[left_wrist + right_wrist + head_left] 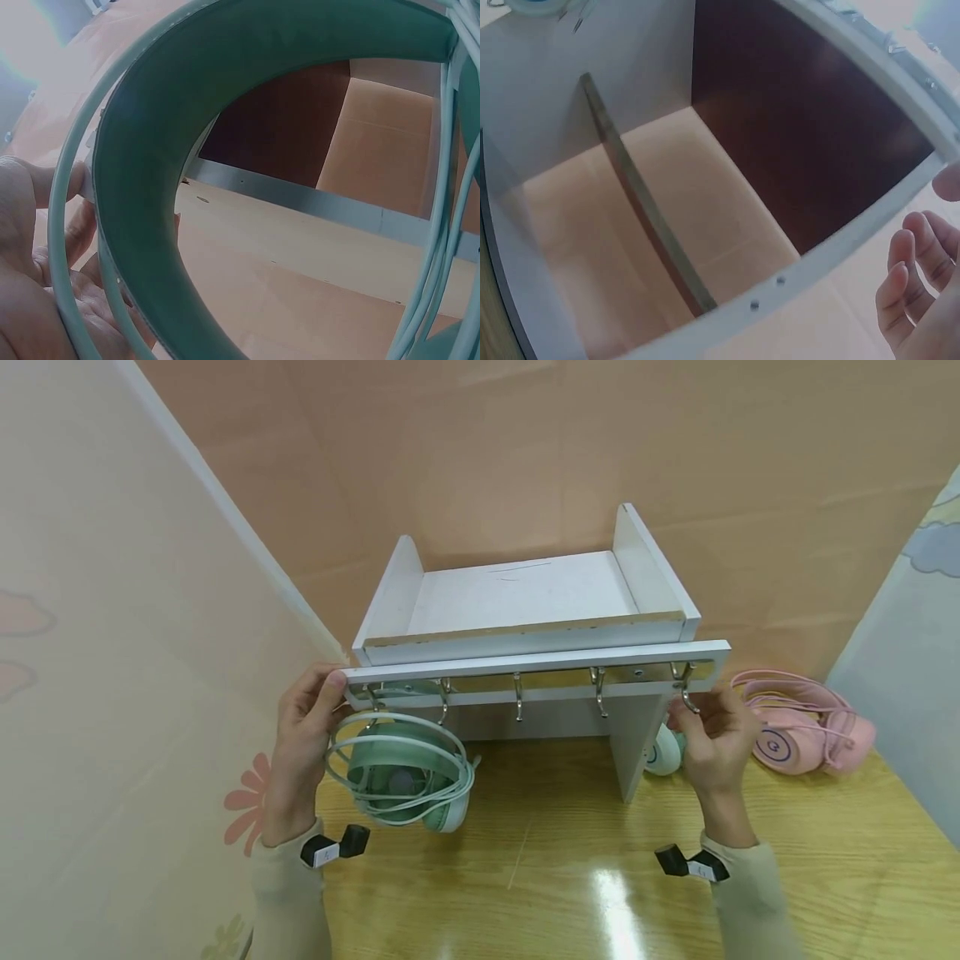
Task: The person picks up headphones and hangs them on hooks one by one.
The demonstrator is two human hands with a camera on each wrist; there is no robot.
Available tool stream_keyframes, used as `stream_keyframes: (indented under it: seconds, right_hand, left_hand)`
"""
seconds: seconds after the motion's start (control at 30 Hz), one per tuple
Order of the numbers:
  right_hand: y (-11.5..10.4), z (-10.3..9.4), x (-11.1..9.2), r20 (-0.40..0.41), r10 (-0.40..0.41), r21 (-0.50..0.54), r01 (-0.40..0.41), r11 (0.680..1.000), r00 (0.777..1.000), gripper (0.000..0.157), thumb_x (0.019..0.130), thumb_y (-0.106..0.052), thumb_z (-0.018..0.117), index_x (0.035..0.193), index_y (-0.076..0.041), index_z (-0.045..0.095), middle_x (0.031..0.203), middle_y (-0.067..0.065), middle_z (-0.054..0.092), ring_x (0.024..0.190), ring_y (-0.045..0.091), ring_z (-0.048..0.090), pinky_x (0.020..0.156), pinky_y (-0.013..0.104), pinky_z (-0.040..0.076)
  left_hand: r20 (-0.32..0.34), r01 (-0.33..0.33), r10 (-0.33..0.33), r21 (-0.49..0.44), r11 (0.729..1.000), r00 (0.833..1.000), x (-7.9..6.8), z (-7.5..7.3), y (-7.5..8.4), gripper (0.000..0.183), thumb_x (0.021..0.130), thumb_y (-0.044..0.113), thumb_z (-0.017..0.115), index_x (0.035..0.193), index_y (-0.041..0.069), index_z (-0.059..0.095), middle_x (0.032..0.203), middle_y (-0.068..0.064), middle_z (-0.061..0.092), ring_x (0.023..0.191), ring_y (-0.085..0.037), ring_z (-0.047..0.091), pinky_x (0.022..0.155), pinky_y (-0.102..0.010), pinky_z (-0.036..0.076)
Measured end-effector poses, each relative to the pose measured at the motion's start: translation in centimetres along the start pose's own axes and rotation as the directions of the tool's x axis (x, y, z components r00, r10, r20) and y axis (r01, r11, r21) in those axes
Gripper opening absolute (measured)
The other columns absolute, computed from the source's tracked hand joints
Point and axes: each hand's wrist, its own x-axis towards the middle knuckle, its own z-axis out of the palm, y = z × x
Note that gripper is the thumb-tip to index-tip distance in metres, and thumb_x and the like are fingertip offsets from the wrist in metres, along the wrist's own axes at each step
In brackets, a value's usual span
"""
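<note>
A white hook rail (558, 658) with several metal hooks runs along the front of a white shelf unit (525, 597). My left hand (302, 727) grips the rail's left end, thumb in front. Close beside that hand, green headphones (408, 745) with a coiled pale cable hang from the left hooks; their band fills much of the left wrist view. At the rail's right end, my right hand (722, 743) holds the rail just by the last hook, its fingers partly hidden behind it. In the right wrist view, curled fingers (901, 255) show outside the shelf's side edge.
Pink headphones (787, 743) lie on the wooden table (555, 860) to the right. Another green and white earcup (663, 752) shows behind the shelf's right side panel (636, 743). A pale partition (150, 693) stands close on the left, and a brown wall rises behind.
</note>
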Motion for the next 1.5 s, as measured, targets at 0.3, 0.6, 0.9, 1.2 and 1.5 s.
stream_keyframes:
  seconds: [0.3,0.6,0.9,1.2,1.5]
  right_hand:
    - [1.1,-1.4,0.9,0.077,-0.022,-0.212,0.038,0.976,0.997,0.034,0.082,0.018,0.064,0.115,0.019,0.070,0.099,-0.006,0.080,0.070,0.001,0.071,0.066,0.012,0.056]
    - [2.7,-3.0,1.6,0.125,0.025,-0.390,0.026,0.920,0.992,0.041,0.080,0.027,0.069,0.120,0.020,0.067,0.108,-0.021,0.074,0.085,-0.006,0.067,0.078,0.010,0.054]
    - [3.4,-3.7,1.6,0.118,0.126,-0.502,-0.050,0.864,0.985,0.057,0.079,0.023,0.069,0.108,-0.025,0.071,0.096,-0.030,0.066,0.080,-0.010,0.060,0.077,0.007,0.050]
    - [2.2,-3.3,2.1,0.181,0.115,-0.555,0.005,0.832,0.977,0.036,0.077,0.025,0.070,0.112,0.020,0.065,0.100,-0.039,0.059,0.083,-0.016,0.055,0.078,0.003,0.045]
    - [4.7,-6.0,2.5,0.193,0.176,-0.626,-0.017,0.780,0.965,0.042,0.080,0.015,0.080,0.120,0.009,0.068,0.106,-0.035,0.060,0.095,-0.011,0.058,0.080,0.008,0.049]
  left_hand:
    - [0.002,0.004,-0.004,-0.003,1.000,1.000,0.0,0.0,0.0,0.023,0.112,0.012,0.054,0.107,0.021,0.075,0.096,0.005,0.072,0.086,-0.007,0.072,0.078,-0.021,0.062]
    - [0.004,-0.005,0.005,-0.010,1.000,1.000,0.0,0.0,0.0,0.023,0.112,0.011,0.054,0.107,0.020,0.074,0.096,0.004,0.071,0.086,-0.007,0.072,0.078,-0.021,0.062]
    - [0.010,-0.004,0.005,-0.022,1.000,1.000,0.0,0.0,0.0,0.023,0.112,0.011,0.054,0.108,0.019,0.075,0.097,0.004,0.071,0.086,-0.007,0.071,0.079,-0.022,0.062]
    - [0.014,-0.008,0.008,-0.010,1.000,1.000,0.0,-0.1,0.0,0.022,0.112,0.011,0.054,0.108,0.019,0.075,0.097,0.005,0.071,0.087,-0.007,0.072,0.080,-0.022,0.062]
    - [0.024,-0.019,0.019,-0.019,1.000,1.000,0.1,-0.1,0.0,0.024,0.112,0.010,0.054,0.107,0.019,0.075,0.096,0.005,0.072,0.086,-0.007,0.072,0.080,-0.022,0.062]
